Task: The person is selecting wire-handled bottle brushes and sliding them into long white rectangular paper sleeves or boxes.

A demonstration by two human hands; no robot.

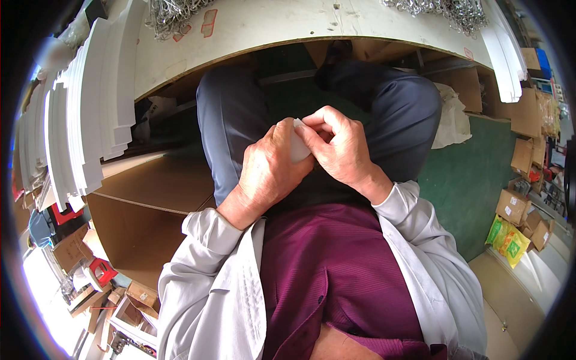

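Above my lap, in front of the table, both hands meet around a small, smooth white piece [299, 148]. My left hand [268, 167] is closed around its left side and lower part. From the right, my right hand [343, 150] pinches at the upper edge of the same piece with thumb and bent fingers. Much of the piece is hidden behind the fingers, so its full shape and kind cannot be made out.
Beyond my knees runs a white table [264, 37] bearing metal hooks [174, 17] and another hook pile [459, 17]. White strips [111, 90] are stacked at the left, more strips [506, 60] at the right. An open cardboard box [141, 216] stands by my left leg.
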